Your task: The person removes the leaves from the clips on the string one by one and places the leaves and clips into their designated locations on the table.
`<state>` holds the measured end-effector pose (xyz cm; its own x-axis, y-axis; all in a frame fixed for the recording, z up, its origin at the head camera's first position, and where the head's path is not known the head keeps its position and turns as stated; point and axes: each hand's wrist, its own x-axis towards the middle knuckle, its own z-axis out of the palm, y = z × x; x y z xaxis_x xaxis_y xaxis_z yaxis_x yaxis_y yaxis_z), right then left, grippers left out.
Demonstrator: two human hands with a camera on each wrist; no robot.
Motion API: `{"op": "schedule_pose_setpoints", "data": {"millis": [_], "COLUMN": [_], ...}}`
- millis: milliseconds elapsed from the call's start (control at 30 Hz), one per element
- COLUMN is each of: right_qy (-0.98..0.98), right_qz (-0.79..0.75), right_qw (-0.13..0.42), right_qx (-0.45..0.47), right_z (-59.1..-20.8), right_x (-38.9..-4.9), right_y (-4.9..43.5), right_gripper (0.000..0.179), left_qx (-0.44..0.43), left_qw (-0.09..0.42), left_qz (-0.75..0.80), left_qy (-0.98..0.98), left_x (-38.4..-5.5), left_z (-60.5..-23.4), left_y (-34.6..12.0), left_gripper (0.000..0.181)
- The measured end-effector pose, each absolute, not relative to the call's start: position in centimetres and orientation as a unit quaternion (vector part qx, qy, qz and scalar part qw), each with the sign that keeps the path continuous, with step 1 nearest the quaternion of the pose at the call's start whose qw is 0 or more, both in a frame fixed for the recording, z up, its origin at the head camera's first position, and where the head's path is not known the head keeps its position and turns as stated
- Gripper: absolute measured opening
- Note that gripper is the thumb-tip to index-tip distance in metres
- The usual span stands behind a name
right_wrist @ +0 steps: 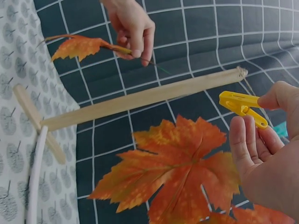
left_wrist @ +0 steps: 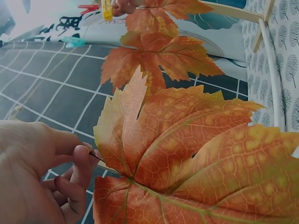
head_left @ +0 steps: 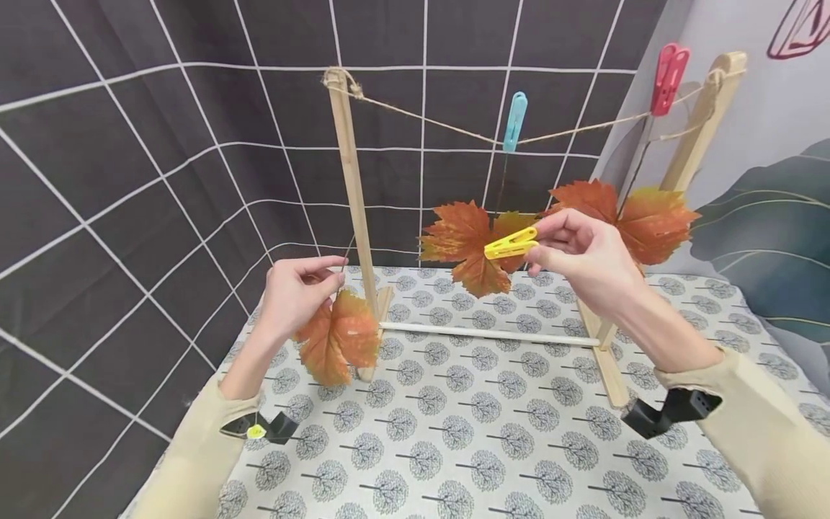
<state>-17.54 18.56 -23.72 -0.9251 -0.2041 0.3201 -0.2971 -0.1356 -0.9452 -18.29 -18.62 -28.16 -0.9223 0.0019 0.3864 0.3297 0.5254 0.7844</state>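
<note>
My left hand (head_left: 295, 299) pinches the thin stem of an orange maple leaf (head_left: 338, 339), which hangs beside the left wooden post. In the left wrist view that leaf (left_wrist: 187, 154) fills much of the picture, its stem between thumb and finger. My right hand (head_left: 586, 259) holds a yellow clothespin (head_left: 511, 244) by its handle ends, in front of a second leaf (head_left: 463, 241). That leaf hangs by its stem from a blue clothespin (head_left: 515, 122) on the twine (head_left: 428, 122). A red clothespin (head_left: 670, 79) carries a third leaf (head_left: 655, 223), partly behind my right hand.
The twine runs between a left wooden post (head_left: 350, 166) and a right wooden post (head_left: 707, 122). A white rod (head_left: 486, 332) joins their feet low down. Beneath lies a tree-patterned cloth (head_left: 454, 432). A dark gridded curtain (head_left: 162, 216) stands behind and at the left.
</note>
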Motion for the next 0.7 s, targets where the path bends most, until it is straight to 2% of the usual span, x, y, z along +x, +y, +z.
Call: {"op": "schedule_pose_setpoints", "data": {"millis": [300, 700], "right_qy": [-0.664, -0.635], "right_qz": [0.725, 0.752], "right_qw": [0.047, 0.016], "right_qx": [0.175, 0.176], "right_z": [-25.7, -28.5], "right_x": [-16.3, -14.7], "right_y": [20.8, 23.1], "right_gripper": [0.022, 0.027], "left_qx": [-0.126, -0.136], "left_qw": [0.179, 0.149], "left_qz": [-0.439, -0.390], "left_qy": [-0.871, -0.898], "left_x": [-17.8, -16.8], "left_z": [-29.1, -30.2], "left_y": [-18.5, -18.3], "left_gripper": [0.026, 0.027]}}
